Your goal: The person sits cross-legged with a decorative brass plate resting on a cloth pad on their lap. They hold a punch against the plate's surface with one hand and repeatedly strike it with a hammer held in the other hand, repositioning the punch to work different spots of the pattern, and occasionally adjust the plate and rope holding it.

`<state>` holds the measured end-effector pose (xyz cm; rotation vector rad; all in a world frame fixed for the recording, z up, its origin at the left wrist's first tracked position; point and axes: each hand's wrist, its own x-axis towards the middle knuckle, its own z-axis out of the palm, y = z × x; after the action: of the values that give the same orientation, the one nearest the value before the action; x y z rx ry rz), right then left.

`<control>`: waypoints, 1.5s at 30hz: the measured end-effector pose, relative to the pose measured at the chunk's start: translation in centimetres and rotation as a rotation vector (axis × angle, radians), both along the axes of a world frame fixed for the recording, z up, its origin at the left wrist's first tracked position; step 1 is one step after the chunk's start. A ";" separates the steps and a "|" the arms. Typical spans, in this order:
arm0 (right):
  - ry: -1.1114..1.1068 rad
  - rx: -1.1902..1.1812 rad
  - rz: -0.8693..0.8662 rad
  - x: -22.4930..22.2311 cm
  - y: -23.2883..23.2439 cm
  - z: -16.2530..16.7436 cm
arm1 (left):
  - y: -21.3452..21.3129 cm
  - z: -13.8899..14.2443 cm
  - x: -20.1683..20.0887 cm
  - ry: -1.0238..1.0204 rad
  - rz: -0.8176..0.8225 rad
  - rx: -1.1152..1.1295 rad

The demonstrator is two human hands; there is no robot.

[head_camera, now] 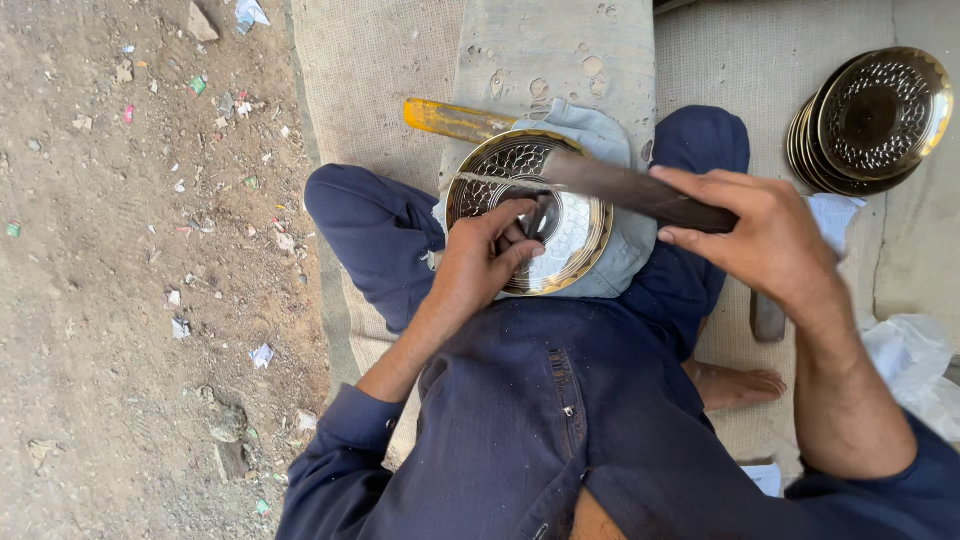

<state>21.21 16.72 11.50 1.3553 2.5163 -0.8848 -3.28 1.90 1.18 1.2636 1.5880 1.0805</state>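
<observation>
A round metal plate (578,238) with a hammered pattern and a brass rim rests on a pale cloth (622,250) on my lap. My left hand (482,258) is closed on a small metal punch (537,218) that stands on the plate's middle. My right hand (762,238) grips a dark hammer handle (640,195); its head is blurred above the plate's upper left. I sit cross-legged in dark blue clothes (560,400).
A stack of similar patterned plates (872,120) lies at the upper right on the woven mat (745,55). A yellow-handled tool (455,118) pokes out behind the plate. Littered dirt ground (130,280) lies to the left. White plastic (915,365) sits at the right, by my bare foot (740,385).
</observation>
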 end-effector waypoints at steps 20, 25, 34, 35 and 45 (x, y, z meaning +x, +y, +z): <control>0.895 -0.119 -0.725 6.4 -13.1 -10.8 | 4.8 -0.1 -2.7 0.012 -0.768 0.127; 0.608 0.087 -0.442 6.9 -11.9 -10.3 | 4.5 0.4 -2.4 0.023 -0.687 0.178; 0.503 -0.006 -0.327 4.1 -7.0 -6.1 | 2.4 1.1 -2.2 0.049 -0.361 -0.002; 0.501 -0.010 -0.270 3.6 -6.4 -5.5 | 2.2 1.1 -2.2 0.042 -0.334 -0.016; 0.372 -0.013 -0.225 2.4 -5.3 -4.2 | 1.6 0.9 -2.5 0.039 -0.292 0.011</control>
<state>23.56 11.45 7.30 1.6248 2.6425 -1.3043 -5.74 3.55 2.08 1.4778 1.3739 0.8858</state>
